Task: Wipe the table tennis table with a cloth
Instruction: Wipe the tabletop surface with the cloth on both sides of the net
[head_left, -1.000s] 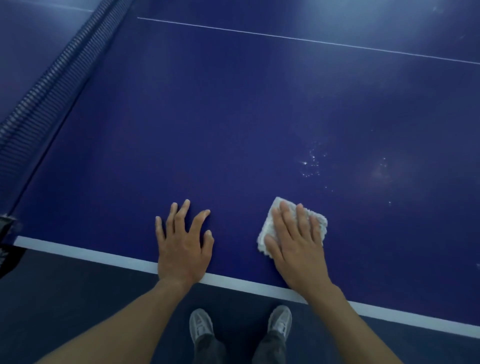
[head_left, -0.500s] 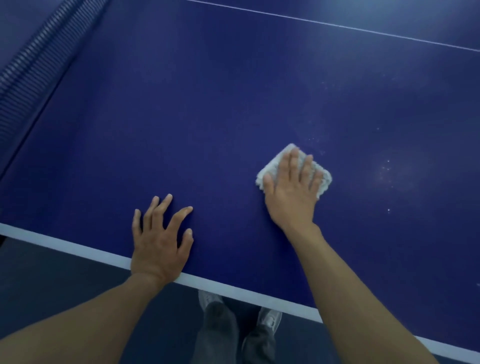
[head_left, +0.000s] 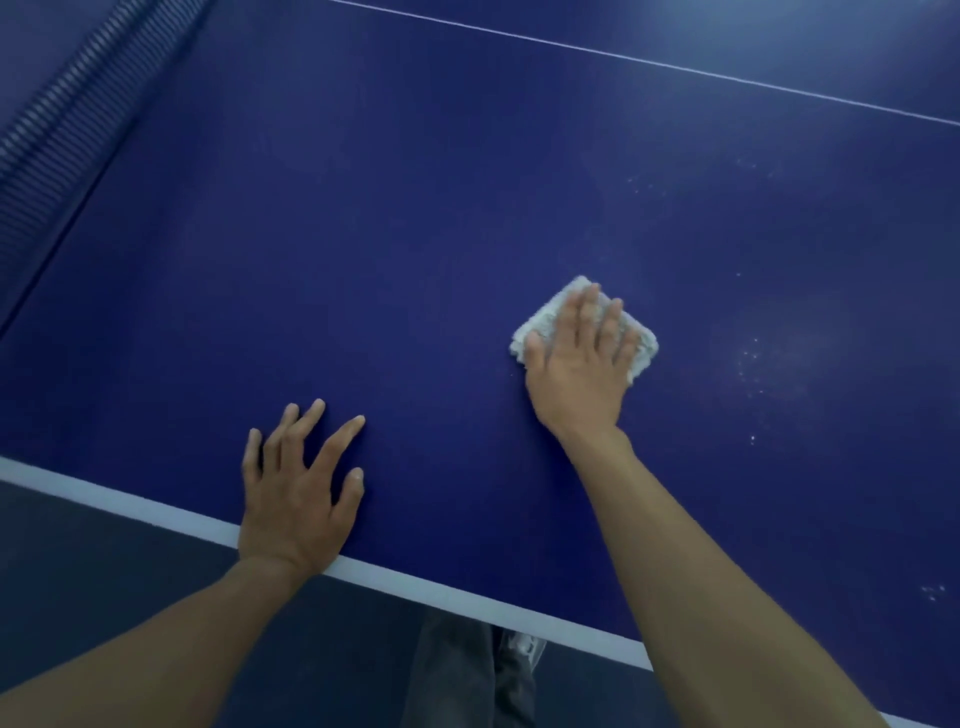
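Note:
The blue table tennis table (head_left: 415, 234) fills the view, its white edge line running along the near side. A small folded white cloth (head_left: 550, 314) lies flat on the table right of the middle. My right hand (head_left: 584, 364) presses down on it with straight, spread fingers, covering most of the cloth. My left hand (head_left: 298, 493) rests flat on the bare table by the near edge, fingers spread, holding nothing. White specks and smudges (head_left: 758, 364) dot the surface to the right of the cloth.
The net (head_left: 57, 135) runs along the upper left. A thin white centre line (head_left: 649, 62) crosses the far side. Below the table edge I see dark floor (head_left: 104, 561) and my legs and a shoe (head_left: 519, 649).
My right hand has slid the cloth away from the near edge, out over the speckled patch. The left hand stays planted by the edge. The view has shifted forward.

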